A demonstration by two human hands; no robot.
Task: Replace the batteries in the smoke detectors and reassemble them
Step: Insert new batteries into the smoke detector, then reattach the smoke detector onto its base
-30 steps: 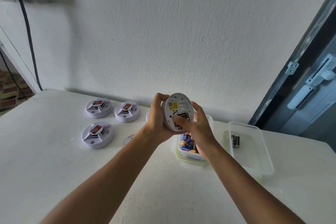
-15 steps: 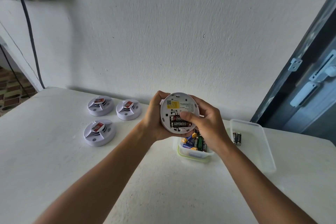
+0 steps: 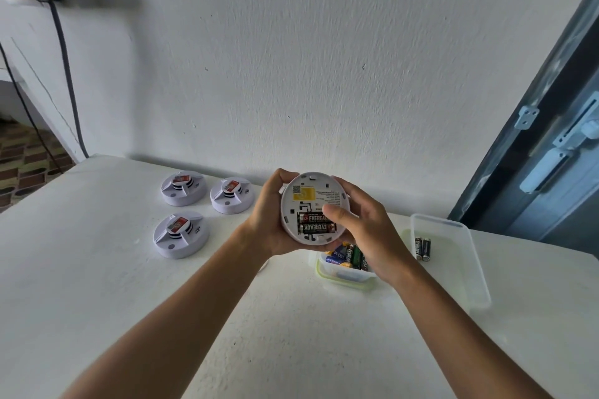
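I hold a round white smoke detector in the air with its open back facing me. Two black batteries sit side by side in its compartment. My left hand grips its left rim. My right hand grips the right rim, thumb pressing on the batteries' right end. Below my hands a small green-rimmed tub holds several loose batteries. Three more white smoke detectors lie on the white table to the left.
A clear plastic tray at the right holds two black batteries. The white wall rises just behind the table. A dark door with a white latch stands at the right. A grey cable hangs down the wall at left.
The detector has turned to face me squarely, showing both batteries. My right hand went from fingers over the compartment to gripping the right rim with the thumb on the batteries.
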